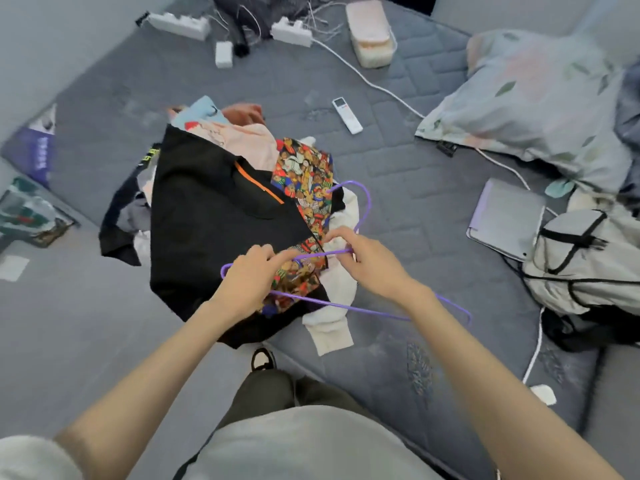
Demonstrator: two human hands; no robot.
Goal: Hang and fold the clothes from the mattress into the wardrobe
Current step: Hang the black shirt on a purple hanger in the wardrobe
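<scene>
Grey quilted mattress [398,188]: spans most of the view.
Floral pillow [540,98]: far right.
Heap of clothes [207,216]: mid-mattress, black orange-zipped garment on top.
Grey backpack [581,261]: right edge.
Purple wire hanger [346,306]: over the heap, left hand [249,275] gripping its bar, right hand [367,258] pinching its neck.
White remote control [347,115]: beyond the heap.

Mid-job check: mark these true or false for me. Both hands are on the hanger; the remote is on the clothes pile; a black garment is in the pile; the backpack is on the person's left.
1. Both the left hand and the right hand hold the purple hanger. True.
2. The white remote lies on the clothes pile. False: it lies on the bare mattress, apart from the pile.
3. A black garment with an orange stripe is in the pile. True.
4. The grey backpack is on the person's left. False: it is on their right.
</scene>
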